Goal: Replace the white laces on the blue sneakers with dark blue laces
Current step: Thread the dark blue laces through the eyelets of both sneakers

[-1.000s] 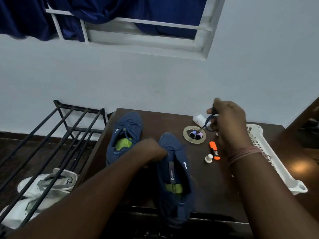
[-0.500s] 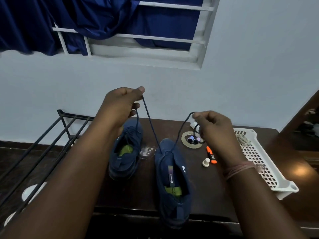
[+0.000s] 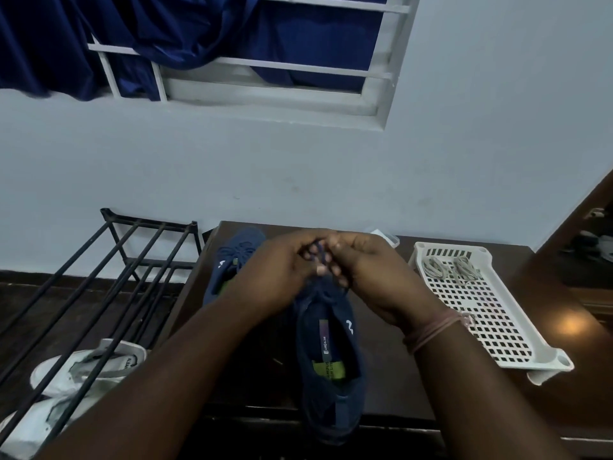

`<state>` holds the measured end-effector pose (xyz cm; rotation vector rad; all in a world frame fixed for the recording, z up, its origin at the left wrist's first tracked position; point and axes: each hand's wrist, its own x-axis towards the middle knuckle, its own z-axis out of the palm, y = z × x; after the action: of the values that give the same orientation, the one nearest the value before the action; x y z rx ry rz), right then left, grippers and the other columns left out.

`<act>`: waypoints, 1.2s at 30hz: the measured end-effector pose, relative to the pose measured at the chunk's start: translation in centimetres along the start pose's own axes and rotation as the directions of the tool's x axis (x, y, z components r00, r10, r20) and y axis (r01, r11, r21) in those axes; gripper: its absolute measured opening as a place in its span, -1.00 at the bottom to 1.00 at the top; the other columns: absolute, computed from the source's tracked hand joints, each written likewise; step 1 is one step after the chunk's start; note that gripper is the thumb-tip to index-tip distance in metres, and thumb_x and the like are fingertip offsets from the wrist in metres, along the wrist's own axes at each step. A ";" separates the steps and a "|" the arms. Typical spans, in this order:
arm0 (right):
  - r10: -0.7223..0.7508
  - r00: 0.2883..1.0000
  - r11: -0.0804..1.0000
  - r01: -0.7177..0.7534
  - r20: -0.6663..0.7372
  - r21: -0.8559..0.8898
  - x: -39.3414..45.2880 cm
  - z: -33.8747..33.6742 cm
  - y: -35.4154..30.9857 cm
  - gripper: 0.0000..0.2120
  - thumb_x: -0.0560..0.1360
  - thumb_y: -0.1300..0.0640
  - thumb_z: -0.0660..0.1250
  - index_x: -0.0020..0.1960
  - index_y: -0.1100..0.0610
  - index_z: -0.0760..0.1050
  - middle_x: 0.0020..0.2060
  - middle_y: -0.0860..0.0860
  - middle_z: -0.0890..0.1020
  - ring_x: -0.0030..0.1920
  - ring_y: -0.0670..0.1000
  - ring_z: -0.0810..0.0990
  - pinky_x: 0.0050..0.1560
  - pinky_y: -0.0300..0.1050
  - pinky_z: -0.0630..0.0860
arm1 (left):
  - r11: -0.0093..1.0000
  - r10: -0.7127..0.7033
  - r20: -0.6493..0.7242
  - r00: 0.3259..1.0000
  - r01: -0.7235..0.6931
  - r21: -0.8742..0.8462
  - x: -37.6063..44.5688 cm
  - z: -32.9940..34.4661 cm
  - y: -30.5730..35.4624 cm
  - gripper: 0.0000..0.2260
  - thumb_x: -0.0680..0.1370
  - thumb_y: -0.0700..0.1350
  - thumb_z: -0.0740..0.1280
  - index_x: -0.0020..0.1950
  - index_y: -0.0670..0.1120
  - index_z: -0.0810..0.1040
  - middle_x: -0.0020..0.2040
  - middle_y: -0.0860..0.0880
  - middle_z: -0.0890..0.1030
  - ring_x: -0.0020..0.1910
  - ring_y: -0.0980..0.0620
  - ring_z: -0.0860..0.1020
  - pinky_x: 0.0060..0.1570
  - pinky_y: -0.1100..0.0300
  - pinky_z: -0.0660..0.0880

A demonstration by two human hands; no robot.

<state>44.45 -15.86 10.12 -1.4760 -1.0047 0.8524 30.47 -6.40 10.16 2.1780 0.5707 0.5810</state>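
Head: two hands [image 3: 323, 260] pinch lace [image 3: 320, 257]; two sneakers [image 3: 331, 353].

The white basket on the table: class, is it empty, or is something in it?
Not empty. Two bundled white laces lie at the far end of the white basket.

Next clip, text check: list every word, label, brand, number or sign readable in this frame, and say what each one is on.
White logo mark, no letters, on the side of the near blue sneaker.
Vertical tongue label inside it: print too blurred to read.
Yellow-green insole label: dark lettering, too small and blurred to read.
White mark on the far blue sneaker: no legible text.
White shoe under the rack: dark print on the collar, unreadable.
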 end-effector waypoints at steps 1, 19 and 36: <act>0.012 1.000 1.000 -0.012 -0.021 0.023 0.2 0.2 0.1 -0.71 0.67 0.08 0.17 0.05 0.24 0.60 -0.24 0.08 0.55 -0.31 -0.09 0.45 -0.29 -0.20 0.38 | 0.994 0.024 -0.089 0.996 -0.014 0.110 0.4 -0.3 -0.3 -0.75 0.53 -0.16 0.42 0.13 0.16 0.65 -0.09 0.18 0.69 -0.11 0.24 0.62 0.01 0.20 0.54; 0.375 0.922 0.927 -0.372 -0.093 0.046 2.6 -0.2 3.0 -0.77 0.63 0.33 0.14 -0.03 0.28 0.57 -0.32 0.11 0.58 -0.41 -0.05 0.50 -0.38 -0.22 0.47 | 0.870 -0.391 0.254 0.884 0.266 0.415 1.5 0.9 -2.2 -0.20 0.50 -0.01 0.35 0.65 0.13 -0.01 0.61 -0.08 0.19 0.57 -0.16 0.19 0.57 -0.09 0.05; 0.366 0.905 0.531 -0.396 -0.219 -0.749 3.2 -0.8 7.4 -0.81 0.56 0.11 0.31 0.04 0.24 0.52 -0.15 0.10 0.51 -0.07 0.11 0.55 -0.16 -0.14 0.40 | 0.889 -0.421 0.005 0.907 0.412 0.198 3.9 7.7 -7.0 -0.89 0.52 -0.19 0.43 -0.07 -0.05 0.76 -0.02 -0.02 0.74 -0.03 0.03 0.67 0.08 0.16 0.60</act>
<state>47.39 -13.49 2.94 -2.5473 -1.1026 0.6934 36.59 -4.57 1.05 2.1453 1.0734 0.2458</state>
